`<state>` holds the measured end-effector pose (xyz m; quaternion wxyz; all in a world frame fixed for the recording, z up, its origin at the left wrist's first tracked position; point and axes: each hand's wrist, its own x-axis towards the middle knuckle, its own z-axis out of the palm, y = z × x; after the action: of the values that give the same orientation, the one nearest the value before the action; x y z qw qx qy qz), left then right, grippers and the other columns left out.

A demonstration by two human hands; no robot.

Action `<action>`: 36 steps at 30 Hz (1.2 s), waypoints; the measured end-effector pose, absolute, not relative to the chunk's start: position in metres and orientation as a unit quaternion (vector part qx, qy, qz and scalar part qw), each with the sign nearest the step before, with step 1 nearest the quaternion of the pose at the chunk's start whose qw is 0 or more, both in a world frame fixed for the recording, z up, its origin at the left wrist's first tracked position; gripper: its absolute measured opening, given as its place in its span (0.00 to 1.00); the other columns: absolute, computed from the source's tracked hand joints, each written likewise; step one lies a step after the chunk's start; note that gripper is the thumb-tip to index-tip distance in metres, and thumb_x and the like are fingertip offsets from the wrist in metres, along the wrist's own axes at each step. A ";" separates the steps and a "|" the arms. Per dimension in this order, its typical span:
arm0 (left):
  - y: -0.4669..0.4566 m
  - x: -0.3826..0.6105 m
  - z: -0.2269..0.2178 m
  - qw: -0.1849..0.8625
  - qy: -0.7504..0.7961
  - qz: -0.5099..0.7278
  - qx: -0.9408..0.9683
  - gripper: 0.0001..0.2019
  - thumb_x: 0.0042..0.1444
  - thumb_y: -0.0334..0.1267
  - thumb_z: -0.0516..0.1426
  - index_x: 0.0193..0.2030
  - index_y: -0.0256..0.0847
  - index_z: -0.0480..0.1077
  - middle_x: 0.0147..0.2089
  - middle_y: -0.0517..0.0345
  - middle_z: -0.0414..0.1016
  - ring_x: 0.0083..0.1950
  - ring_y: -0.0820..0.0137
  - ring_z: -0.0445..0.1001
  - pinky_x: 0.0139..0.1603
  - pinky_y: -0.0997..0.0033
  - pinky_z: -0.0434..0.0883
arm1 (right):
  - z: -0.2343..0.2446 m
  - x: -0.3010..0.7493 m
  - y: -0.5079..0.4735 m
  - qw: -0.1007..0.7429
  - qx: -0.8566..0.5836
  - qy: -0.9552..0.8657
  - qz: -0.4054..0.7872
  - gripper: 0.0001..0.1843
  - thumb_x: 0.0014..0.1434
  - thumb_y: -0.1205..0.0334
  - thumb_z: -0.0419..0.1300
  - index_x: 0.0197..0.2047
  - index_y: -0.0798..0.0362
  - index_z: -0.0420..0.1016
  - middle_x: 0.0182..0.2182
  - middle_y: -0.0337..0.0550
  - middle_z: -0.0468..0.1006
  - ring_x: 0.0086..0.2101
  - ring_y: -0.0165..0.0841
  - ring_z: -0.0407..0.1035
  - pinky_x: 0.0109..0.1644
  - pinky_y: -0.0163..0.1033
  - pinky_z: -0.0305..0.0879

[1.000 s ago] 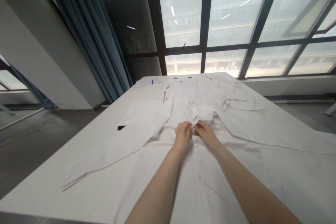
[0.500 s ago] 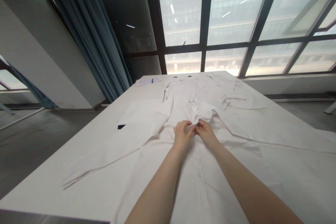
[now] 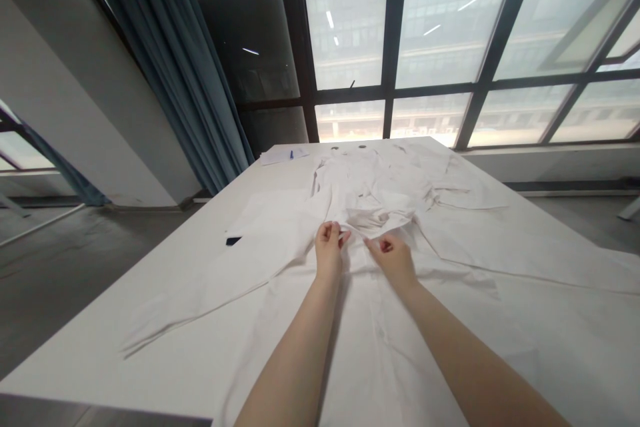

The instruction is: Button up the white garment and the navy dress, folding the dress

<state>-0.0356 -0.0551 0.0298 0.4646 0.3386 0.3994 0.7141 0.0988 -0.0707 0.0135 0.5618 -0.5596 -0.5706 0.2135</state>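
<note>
A white coat (image 3: 373,320) with long sleeves and a front placket lies spread on the table, its collar (image 3: 383,217) towards the far side. My left hand (image 3: 330,243) pinches the collar's left edge between thumb and fingers. At the collar's front edge, my right hand (image 3: 395,257) has its fingers mostly curled, the index finger and thumb closed at the cloth. The collar opening is rumpled and gapes between and beyond the hands. One sleeve (image 3: 200,300) stretches out to the left and the other (image 3: 525,267) to the right.
More crumpled white cloth (image 3: 345,170) lies beyond the collar. Papers (image 3: 275,156) with a blue pen (image 3: 291,155) rest at the far left of the white table (image 3: 100,353). A small dark object (image 3: 233,241) shows beside the left sleeve. Windows and a blue curtain (image 3: 170,73) stand behind.
My hands were together at the middle of the collar; now they have moved apart, the left hand leftwards. The collar has opened wider between them.
</note>
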 end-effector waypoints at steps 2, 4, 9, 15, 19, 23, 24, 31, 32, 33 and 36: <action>-0.057 -0.034 0.032 0.463 0.393 0.708 0.361 0.11 0.45 0.44 0.55 0.30 0.38 0.61 0.29 0.63 0.63 0.31 0.79 0.66 0.38 0.70 0.69 | 0.013 0.094 -0.073 0.508 -0.566 -0.629 0.159 0.12 0.44 0.53 0.58 0.20 0.52 0.64 0.20 0.39 0.66 0.24 0.30 0.60 0.30 0.36 0.58; -0.057 -0.033 0.032 0.458 0.386 0.699 0.390 0.10 0.47 0.42 0.54 0.32 0.38 0.61 0.32 0.61 0.65 0.34 0.77 0.68 0.41 0.69 0.69 | 0.012 0.093 -0.072 0.487 -0.564 -0.652 0.139 0.07 0.46 0.58 0.55 0.25 0.53 0.68 0.24 0.41 0.68 0.26 0.31 0.61 0.32 0.36 0.58; -0.062 -0.030 0.030 0.332 0.432 0.664 0.512 0.17 0.48 0.37 0.54 0.46 0.41 0.57 0.48 0.50 0.63 0.47 0.70 0.66 0.44 0.68 0.66 | 0.008 0.098 -0.066 0.503 -0.543 -0.647 0.186 0.05 0.46 0.63 0.52 0.24 0.53 0.68 0.21 0.39 0.66 0.24 0.30 0.59 0.29 0.35 0.57; -0.073 -0.021 0.027 0.140 0.487 0.479 0.717 0.07 0.50 0.37 0.54 0.37 0.40 0.67 0.38 0.55 0.68 0.44 0.68 0.65 0.47 0.65 0.62 | 0.015 0.103 -0.064 0.534 -0.475 -0.632 0.300 0.06 0.48 0.60 0.52 0.28 0.53 0.66 0.23 0.38 0.68 0.26 0.30 0.62 0.30 0.34 0.59; -0.072 -0.021 0.026 0.160 0.487 0.456 0.727 0.06 0.52 0.35 0.52 0.34 0.39 0.68 0.35 0.55 0.70 0.38 0.70 0.67 0.42 0.69 0.64 | 0.020 0.105 -0.065 0.530 -0.445 -0.621 0.367 0.07 0.47 0.59 0.53 0.29 0.53 0.66 0.22 0.37 0.67 0.24 0.29 0.63 0.28 0.33 0.59; -0.069 -0.025 0.027 0.182 0.489 0.466 0.715 0.05 0.52 0.32 0.50 0.31 0.38 0.68 0.32 0.56 0.70 0.36 0.70 0.67 0.39 0.70 0.64 | 0.021 0.106 -0.065 0.518 -0.440 -0.605 0.415 0.06 0.47 0.59 0.54 0.28 0.52 0.66 0.21 0.35 0.66 0.22 0.27 0.61 0.24 0.31 0.59; -0.069 -0.026 0.027 0.188 0.490 0.469 0.710 0.05 0.51 0.32 0.50 0.31 0.38 0.68 0.32 0.56 0.70 0.36 0.70 0.67 0.39 0.71 0.65 | 0.021 0.107 -0.065 0.517 -0.440 -0.601 0.421 0.06 0.47 0.59 0.54 0.28 0.52 0.66 0.20 0.35 0.66 0.21 0.26 0.61 0.23 0.31 0.58; -0.066 -0.026 0.021 0.258 0.472 0.496 0.682 0.06 0.50 0.32 0.51 0.30 0.38 0.69 0.32 0.56 0.71 0.36 0.71 0.68 0.37 0.72 0.65 | 0.021 0.108 -0.064 0.524 -0.440 -0.574 0.451 0.10 0.43 0.57 0.59 0.28 0.54 0.70 0.22 0.38 0.71 0.24 0.28 0.65 0.27 0.33 0.61; -0.065 -0.026 0.020 0.263 0.472 0.498 0.679 0.06 0.50 0.32 0.51 0.31 0.38 0.69 0.32 0.57 0.71 0.36 0.71 0.68 0.37 0.72 0.65 | 0.020 0.108 -0.063 0.524 -0.442 -0.567 0.456 0.11 0.42 0.57 0.59 0.28 0.54 0.70 0.23 0.38 0.72 0.24 0.29 0.65 0.28 0.34 0.62; -0.064 -0.026 0.019 0.266 0.473 0.499 0.675 0.06 0.50 0.33 0.51 0.31 0.38 0.69 0.32 0.57 0.71 0.36 0.71 0.68 0.37 0.72 0.65 | 0.019 0.108 -0.063 0.524 -0.446 -0.562 0.460 0.11 0.42 0.56 0.59 0.29 0.54 0.71 0.23 0.39 0.72 0.24 0.29 0.66 0.28 0.34 0.62; -0.064 -0.026 0.018 0.269 0.474 0.498 0.674 0.06 0.50 0.34 0.51 0.31 0.38 0.69 0.32 0.56 0.71 0.36 0.71 0.68 0.37 0.73 0.65 | 0.016 0.107 -0.062 0.525 -0.453 -0.554 0.460 0.12 0.42 0.56 0.59 0.29 0.55 0.71 0.23 0.40 0.72 0.24 0.30 0.66 0.27 0.35 0.63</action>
<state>-0.0258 -0.0637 0.0178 0.2694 0.6743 0.4739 0.4982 0.1075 -0.0617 0.0156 0.5248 -0.4530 -0.5544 0.4605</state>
